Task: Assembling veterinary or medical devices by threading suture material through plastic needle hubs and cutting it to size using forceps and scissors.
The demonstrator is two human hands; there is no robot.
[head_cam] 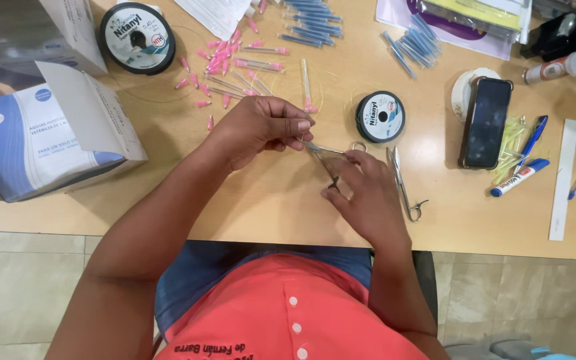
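Observation:
My left hand [258, 127] is pinched shut over the wooden table [168, 133], holding something thin at its fingertips, too small to make out. My right hand [365, 193] grips a pair of small metal scissor-handled forceps [328, 160], whose tips point left and meet the left fingertips. A fine clear line seems to loop between the hands. A second pair of metal forceps [405, 183] lies on the table just right of my right hand. A black spool of nylon line [380, 117] sits just beyond the hands.
Pink-hubbed needles [235, 60] and blue-capped needles [315, 23] lie scattered at the back. A larger black spool [137, 37] stands back left by an open white-and-blue box [41, 140]. A phone [486, 120], pens [520, 177] and a white ruler [563, 180] lie right.

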